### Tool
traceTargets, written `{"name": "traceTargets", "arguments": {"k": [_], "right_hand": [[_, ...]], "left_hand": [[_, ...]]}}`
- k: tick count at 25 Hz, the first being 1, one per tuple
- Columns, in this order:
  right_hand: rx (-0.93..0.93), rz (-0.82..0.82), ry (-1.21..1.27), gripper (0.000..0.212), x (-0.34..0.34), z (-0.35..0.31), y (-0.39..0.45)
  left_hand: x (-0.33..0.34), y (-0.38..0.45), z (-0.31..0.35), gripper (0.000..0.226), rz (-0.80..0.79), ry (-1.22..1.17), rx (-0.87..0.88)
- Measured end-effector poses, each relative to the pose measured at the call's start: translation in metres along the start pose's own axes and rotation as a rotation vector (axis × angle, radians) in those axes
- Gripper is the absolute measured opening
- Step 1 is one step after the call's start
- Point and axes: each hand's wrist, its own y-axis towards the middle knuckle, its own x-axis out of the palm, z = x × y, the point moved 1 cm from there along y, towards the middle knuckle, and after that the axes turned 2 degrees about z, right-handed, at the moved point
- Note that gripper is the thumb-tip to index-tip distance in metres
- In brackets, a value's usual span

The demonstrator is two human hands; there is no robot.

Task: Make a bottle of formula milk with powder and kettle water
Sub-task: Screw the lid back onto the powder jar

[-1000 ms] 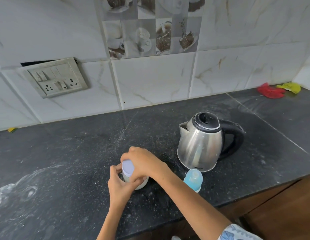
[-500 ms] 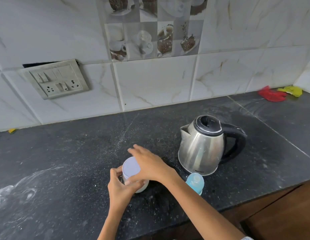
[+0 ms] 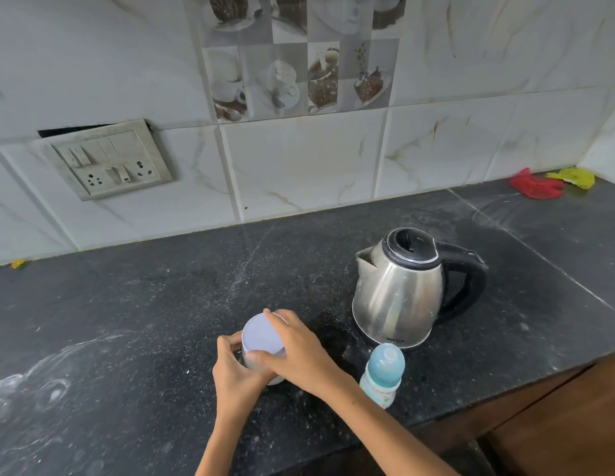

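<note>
Both hands meet on one small jar (image 3: pixel 264 367) near the front edge of the black counter (image 3: pixel 127 321). The left hand (image 3: pixel 235 371) wraps its fingers round the jar's body, while the right hand (image 3: pixel 295 348) curls over the pale lid (image 3: pixel 262 335), thumb and fingers gripping its rim. At four o'clock from the jar the baby bottle (image 3: pixel 382 372) stands upright with a blue cap. At two o'clock sits the steel kettle (image 3: pixel 400 293), handle pointing right.
</note>
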Motion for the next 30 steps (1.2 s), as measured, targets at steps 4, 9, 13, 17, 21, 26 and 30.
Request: {"name": "traceTargets", "arguments": {"k": [4, 9, 13, 17, 21, 26, 30], "right_hand": [[-0.043, 0.226, -0.165, 0.065, -0.007, 0.004, 0.006], [-0.423, 0.038, -0.223, 0.064, 0.012, 0.015, 0.023], [-0.233, 0.266, -0.214, 0.063, 0.042, 0.006, 0.019], [-0.155, 0.263, -0.23, 0.067, 0.04, 0.0, 0.02], [-0.372, 0.051, -0.136, 0.058, 0.01, 0.017, 0.032], [-0.416, 0.182, -0.139, 0.046, 0.023, 0.021, 0.032], [-0.317, 0.235, -0.117, 0.046, 0.032, 0.016, 0.029]], "left_hand": [[-0.001, 0.0, 0.001, 0.071, -0.011, -0.009, -0.028], [-0.004, 0.001, -0.003, 0.066, -0.066, -0.022, -0.034], [-0.002, 0.003, -0.003, 0.053, -0.041, -0.034, -0.01], [-0.003, 0.005, -0.002, 0.054, -0.056, -0.033, -0.022], [-0.003, 0.005, -0.002, 0.07, -0.076, -0.039, -0.032], [-0.002, 0.004, -0.001, 0.065, -0.059, -0.029, -0.037], [-0.003, 0.008, -0.002, 0.063, -0.076, -0.002, -0.029]]}}
